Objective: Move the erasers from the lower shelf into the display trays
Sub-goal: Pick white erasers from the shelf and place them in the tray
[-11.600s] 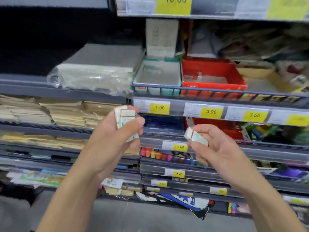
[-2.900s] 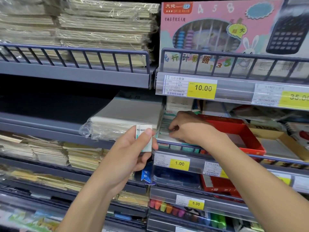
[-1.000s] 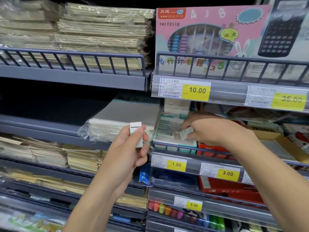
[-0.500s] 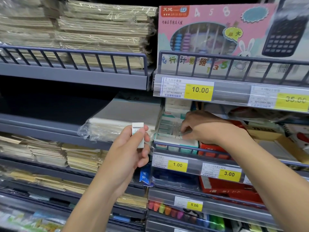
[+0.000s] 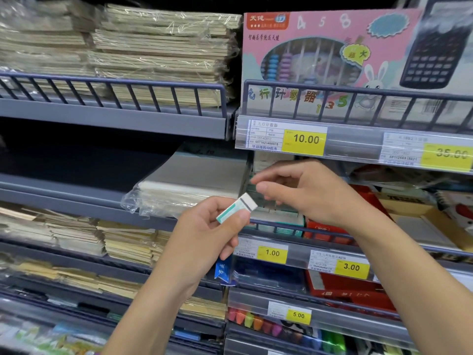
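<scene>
A: Why are you holding that eraser [image 5: 236,208] tilted, with its white end pointing up and to the right?

B: As I read it, you are offering it across. Your left hand [image 5: 207,234] is pinching its lower, green-sleeved part between thumb and curled fingers, leaving the far end free for the other hand to take.

A: And the right hand [image 5: 304,192]?

B: It is hovering just right of the eraser's tip with fingers loosely bent and thumb apart, holding nothing that I can see.

A: Where is the eraser heading?

B: Probably into the teal display tray [image 5: 277,222] on the shelf behind your hands, above the 1.00 price tag [image 5: 272,253]. Erasers are already lying there in rows, so you are likely passing it over to be slotted in beside them
</scene>
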`<move>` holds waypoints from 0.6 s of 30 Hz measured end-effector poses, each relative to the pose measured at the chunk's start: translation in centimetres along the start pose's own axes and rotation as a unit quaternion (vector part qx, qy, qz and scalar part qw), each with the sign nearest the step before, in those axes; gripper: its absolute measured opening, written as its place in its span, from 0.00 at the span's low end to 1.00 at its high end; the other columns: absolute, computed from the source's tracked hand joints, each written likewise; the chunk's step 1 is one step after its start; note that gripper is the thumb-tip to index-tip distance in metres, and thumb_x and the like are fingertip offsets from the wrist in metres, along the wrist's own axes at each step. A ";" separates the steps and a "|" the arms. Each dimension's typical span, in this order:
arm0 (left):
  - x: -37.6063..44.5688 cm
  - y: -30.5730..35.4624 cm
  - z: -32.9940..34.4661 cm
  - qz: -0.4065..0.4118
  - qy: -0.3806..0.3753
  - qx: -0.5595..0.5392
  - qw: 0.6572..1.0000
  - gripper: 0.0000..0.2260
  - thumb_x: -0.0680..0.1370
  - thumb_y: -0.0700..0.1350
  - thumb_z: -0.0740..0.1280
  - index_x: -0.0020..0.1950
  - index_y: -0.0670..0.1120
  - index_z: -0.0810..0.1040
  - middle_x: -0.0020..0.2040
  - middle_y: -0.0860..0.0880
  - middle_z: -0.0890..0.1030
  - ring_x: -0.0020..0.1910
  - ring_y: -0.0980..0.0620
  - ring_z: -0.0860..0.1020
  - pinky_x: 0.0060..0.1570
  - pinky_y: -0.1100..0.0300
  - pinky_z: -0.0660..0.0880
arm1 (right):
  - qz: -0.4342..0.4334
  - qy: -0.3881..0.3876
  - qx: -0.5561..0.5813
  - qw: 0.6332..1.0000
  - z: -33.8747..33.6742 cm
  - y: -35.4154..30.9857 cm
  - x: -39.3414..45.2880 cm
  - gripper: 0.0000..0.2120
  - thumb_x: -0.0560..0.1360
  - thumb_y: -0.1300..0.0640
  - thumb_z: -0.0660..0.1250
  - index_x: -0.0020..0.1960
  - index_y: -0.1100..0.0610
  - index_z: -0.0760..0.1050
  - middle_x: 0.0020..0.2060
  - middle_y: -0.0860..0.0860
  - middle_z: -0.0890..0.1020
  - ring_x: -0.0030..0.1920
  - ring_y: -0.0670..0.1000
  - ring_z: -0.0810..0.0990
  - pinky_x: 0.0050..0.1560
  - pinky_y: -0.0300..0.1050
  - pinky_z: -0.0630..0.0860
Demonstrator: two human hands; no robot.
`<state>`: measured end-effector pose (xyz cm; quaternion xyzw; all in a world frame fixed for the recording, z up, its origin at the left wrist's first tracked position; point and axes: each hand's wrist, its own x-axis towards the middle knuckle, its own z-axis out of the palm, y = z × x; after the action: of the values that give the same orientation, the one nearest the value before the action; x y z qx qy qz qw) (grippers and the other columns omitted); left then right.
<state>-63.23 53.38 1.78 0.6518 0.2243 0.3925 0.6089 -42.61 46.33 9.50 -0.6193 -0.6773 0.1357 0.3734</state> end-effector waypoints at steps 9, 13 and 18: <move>-0.1 0.7 1.0 0.089 0.092 0.169 0.977 0.06 0.76 0.54 0.74 0.52 0.60 0.81 0.42 0.56 0.83 0.35 0.58 0.80 0.35 0.65 0.77 | 0.025 0.001 0.120 0.992 -0.6 -1.1 -0.6 0.04 0.76 0.59 0.72 0.48 0.53 0.86 0.38 0.51 0.86 0.35 0.46 0.80 0.42 0.35 0.76; 0.1 0.8 0.4 0.249 0.147 0.418 0.861 0.11 0.79 0.52 0.71 0.60 0.54 0.78 0.50 0.60 0.77 0.50 0.58 0.74 0.50 0.68 0.69 | 0.129 0.078 0.126 0.981 -1.5 0.4 -0.1 0.06 0.76 0.60 0.72 0.45 0.50 0.85 0.35 0.46 0.86 0.32 0.45 0.80 0.31 0.28 0.70; 1.0 -0.7 0.1 0.329 0.068 0.527 0.781 0.11 0.79 0.49 0.72 0.58 0.46 0.85 0.52 0.52 0.80 0.53 0.47 0.73 0.52 0.49 0.74 | 0.171 0.021 -0.005 0.985 0.1 1.1 1.3 0.06 0.76 0.59 0.71 0.44 0.49 0.82 0.35 0.47 0.85 0.32 0.45 0.84 0.37 0.38 0.80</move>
<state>-62.47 54.23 1.39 0.8767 0.2093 0.4329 -0.0125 -41.77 47.82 9.16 -0.7305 -0.5540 0.1818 0.3556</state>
